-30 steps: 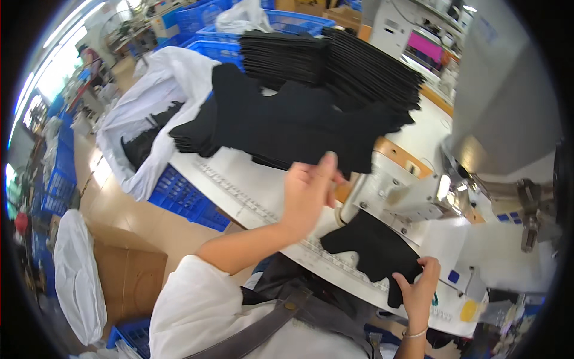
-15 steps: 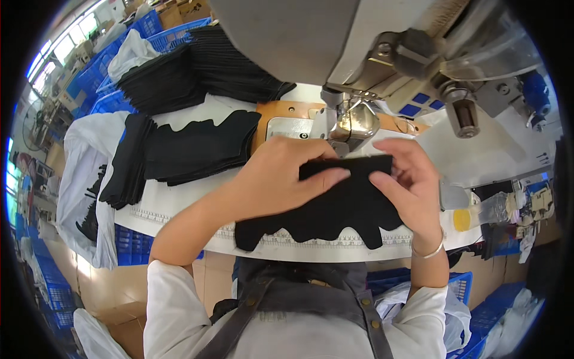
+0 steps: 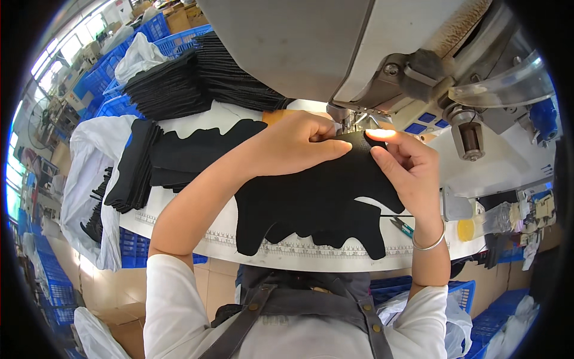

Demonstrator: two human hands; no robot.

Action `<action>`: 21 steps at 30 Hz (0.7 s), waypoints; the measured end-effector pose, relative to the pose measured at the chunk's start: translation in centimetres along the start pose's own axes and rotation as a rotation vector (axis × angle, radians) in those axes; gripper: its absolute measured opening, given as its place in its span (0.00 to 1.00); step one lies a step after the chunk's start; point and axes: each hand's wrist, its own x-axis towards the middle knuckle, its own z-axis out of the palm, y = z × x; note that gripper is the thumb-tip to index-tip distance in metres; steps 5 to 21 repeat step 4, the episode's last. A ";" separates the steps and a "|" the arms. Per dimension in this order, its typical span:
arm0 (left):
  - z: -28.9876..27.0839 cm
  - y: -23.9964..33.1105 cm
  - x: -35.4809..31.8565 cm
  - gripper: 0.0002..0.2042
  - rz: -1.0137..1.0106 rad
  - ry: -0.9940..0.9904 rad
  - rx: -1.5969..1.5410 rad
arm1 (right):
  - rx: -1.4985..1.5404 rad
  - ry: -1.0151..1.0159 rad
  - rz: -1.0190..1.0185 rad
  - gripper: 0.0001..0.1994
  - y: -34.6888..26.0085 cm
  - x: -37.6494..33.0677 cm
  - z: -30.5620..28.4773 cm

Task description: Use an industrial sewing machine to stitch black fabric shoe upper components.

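Black fabric pieces with wavy cut edges [image 3: 311,206] lie on the white table in front of me, their far edge up at the needle area [image 3: 353,119] of a sewing machine [image 3: 293,48]. My left hand [image 3: 302,143] is closed on the far left part of the fabric, thumb on top and the other fingers partly hidden. At the far right corner my right hand [image 3: 412,170] pinches the fabric between thumb and forefinger. Small thread snips [image 3: 402,226] lie beside my right wrist.
More black cut pieces [image 3: 200,146] lie left of my left forearm, beside a standing bundle [image 3: 133,167]. Tall black stacks [image 3: 167,84] rise behind. A white bag [image 3: 89,185] hangs at the left edge. A ruler strip [image 3: 215,236] runs along the table's front.
Both hands have moved the fabric away from me, up to the machine's needle area. The snips and a gap between fabric layers now show near my right wrist.
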 end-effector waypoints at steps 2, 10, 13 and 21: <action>-0.2 0.2 0.1 0.15 -0.040 -0.007 0.048 | 0.030 -0.010 0.017 0.08 0.0 0.1 0.1; -0.3 0.4 -0.1 0.18 0.006 0.029 0.087 | 0.081 -0.020 0.037 0.09 0.0 0.0 0.2; -0.3 0.4 -0.1 0.18 0.006 0.029 0.087 | 0.081 -0.020 0.037 0.09 0.0 0.0 0.2; -0.3 0.4 -0.1 0.18 0.006 0.029 0.087 | 0.081 -0.020 0.037 0.09 0.0 0.0 0.2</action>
